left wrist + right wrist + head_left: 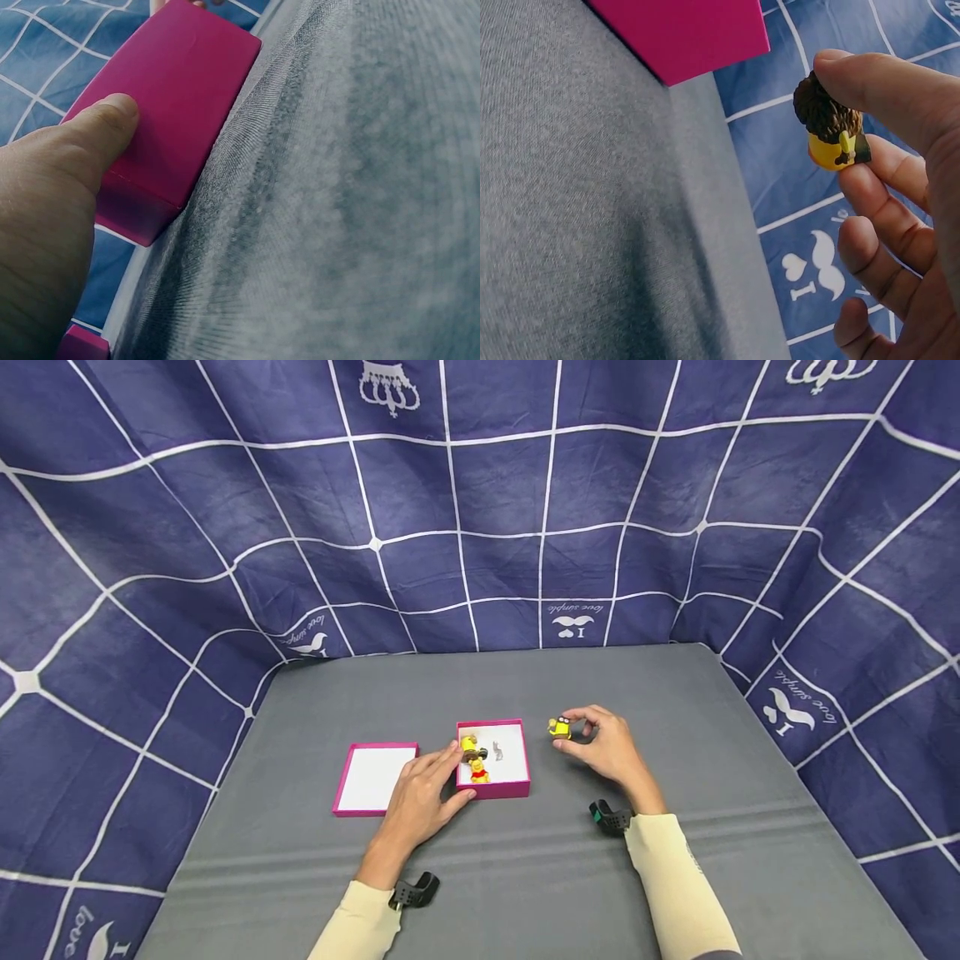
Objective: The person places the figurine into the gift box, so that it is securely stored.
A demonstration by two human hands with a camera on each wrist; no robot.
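Note:
My left hand (422, 795) holds a pink box (502, 790) at its near left corner. Its thumb (112, 120) presses on the front wall, and the fingers lie along the left rim. Inside the open box, on the white bottom, are a yellow toy figure (468, 744), a bear figurine in a red top (478, 770) and a small greyish piece (497, 751). Right of the box, my right hand (609, 750) pinches a small yellow minion figurine (558, 727) between thumb and fingers, above the table. Its dark brown textured part (829, 112) faces the right wrist camera.
A pink-edged lid (367, 778) with a white inside lies left of the box, partly behind the left hand. Grey cloth (525, 877) covers the table. Blue curtains with white lines (495, 552) hang behind and at both sides.

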